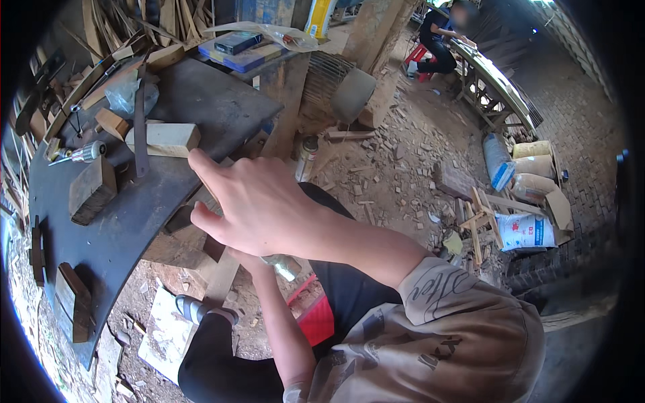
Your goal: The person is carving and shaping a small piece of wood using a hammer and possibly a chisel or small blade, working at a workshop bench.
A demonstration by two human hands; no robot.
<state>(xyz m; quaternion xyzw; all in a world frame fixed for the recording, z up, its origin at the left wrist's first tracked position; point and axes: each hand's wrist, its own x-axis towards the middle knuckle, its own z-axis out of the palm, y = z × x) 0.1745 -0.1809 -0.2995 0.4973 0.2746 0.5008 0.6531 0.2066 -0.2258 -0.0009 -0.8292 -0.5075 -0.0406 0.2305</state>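
Note:
My right hand [252, 205] reaches over the front edge of the dark worktop [195, 87]. Its index finger is stretched out and the thumb stands apart from it; the fingertip is at the near end of a pale wooden block [168, 140], and I cannot tell whether they touch. Behind the right wrist, my left hand [247, 260] is mostly hidden, its fingers out of sight. A flat dark metal blade [140, 127] lies across the pale block. Nearby are a small brown wooden block [111, 123], a screwdriver [87, 152] with a clear handle and a larger dark wooden block [93, 191].
Another wooden block [74, 302] lies near the worktop's lower end. A crumpled plastic bag [131, 95] and flat boxes [242, 50] sit farther back. A can [307, 158] stands beside the worktop. Wood scraps litter the floor [403, 154]. Another person [440, 33] sits at a far bench.

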